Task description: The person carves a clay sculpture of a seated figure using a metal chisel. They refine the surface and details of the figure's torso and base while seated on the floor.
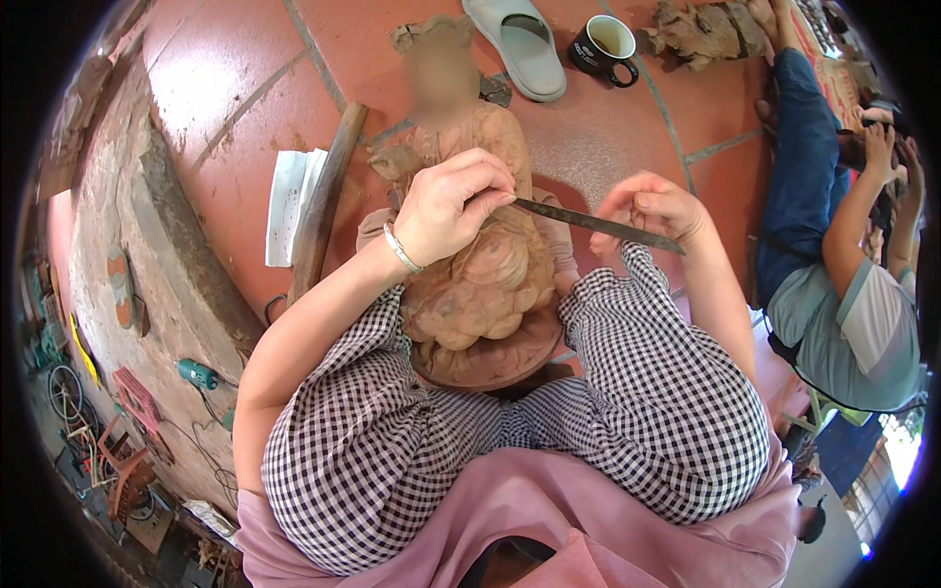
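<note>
My left hand, with a silvery bracelet at the wrist, is closed round one end of a thin, dark, flat strip that looks like a file. The strip slants across to my right hand, whose curled fingers are apart near its far end. Whether those fingers touch it I cannot tell. Below my left hand a brown carved wooden figure lies between my knees, with rounded, lumpy carving at the near end. Its far end, the head, is blurred.
A long curved wood piece and folded white paper lie to the left, beside a big timber slab. Ahead are a grey slipper, a dark mug and a rough wood chunk. Another person sits at right.
</note>
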The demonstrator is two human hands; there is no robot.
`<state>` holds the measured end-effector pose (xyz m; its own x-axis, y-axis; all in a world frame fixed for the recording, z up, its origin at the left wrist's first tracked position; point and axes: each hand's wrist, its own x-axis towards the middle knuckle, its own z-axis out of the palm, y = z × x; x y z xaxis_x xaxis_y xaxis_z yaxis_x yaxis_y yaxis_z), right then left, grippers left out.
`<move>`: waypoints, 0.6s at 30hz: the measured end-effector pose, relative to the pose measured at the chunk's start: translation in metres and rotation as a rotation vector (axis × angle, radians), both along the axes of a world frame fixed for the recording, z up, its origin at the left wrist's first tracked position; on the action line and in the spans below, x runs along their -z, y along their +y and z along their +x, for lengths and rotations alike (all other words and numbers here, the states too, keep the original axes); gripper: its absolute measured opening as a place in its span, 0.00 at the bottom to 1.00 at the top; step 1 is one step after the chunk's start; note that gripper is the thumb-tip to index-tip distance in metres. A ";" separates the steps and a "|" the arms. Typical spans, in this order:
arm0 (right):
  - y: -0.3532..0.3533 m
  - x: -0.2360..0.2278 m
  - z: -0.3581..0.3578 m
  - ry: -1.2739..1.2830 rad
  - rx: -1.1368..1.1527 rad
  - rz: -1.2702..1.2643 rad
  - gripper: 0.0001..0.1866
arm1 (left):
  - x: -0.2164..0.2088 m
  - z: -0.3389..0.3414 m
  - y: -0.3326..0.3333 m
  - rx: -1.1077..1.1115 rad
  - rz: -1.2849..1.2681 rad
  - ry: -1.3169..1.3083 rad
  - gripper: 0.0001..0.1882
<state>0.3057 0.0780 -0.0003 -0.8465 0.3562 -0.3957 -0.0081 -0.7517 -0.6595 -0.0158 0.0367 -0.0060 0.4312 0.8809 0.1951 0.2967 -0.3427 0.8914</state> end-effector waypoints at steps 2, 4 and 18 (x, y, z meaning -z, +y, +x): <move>0.007 -0.022 -0.016 -0.317 -0.127 0.201 0.14 | -0.002 0.003 -0.001 -0.021 0.043 0.079 0.04; 0.008 -0.037 -0.046 -0.558 -0.386 0.616 0.12 | -0.003 0.005 -0.004 -0.037 0.098 0.131 0.04; -0.030 0.008 -0.055 -0.874 -0.173 1.327 0.18 | -0.004 0.013 -0.004 -0.051 0.185 0.250 0.05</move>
